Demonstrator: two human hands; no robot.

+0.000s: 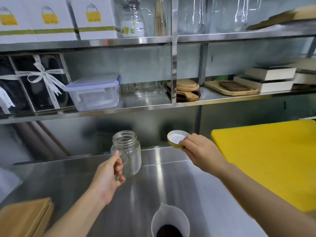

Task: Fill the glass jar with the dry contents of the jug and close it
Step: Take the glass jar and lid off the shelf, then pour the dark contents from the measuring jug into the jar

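An empty clear glass jar (127, 152) with a handle is held upright above the steel counter (171, 194); my left hand (109, 178) grips its handle. Its threaded mouth is uncovered. My right hand (200, 153) holds the round lid (177, 139) by its gold rim, white inside facing up, to the right of the jar and apart from it. A white plastic jug (169, 223) with dark dry contents stands at the bottom edge of the view, spout pointing away from me.
A yellow cutting board (266, 159) lies on the counter at right. Wooden boards (25, 218) are stacked at the lower left. Steel shelves behind hold a plastic container (94, 92), gift boxes, wooden trays (230, 88) and glassware.
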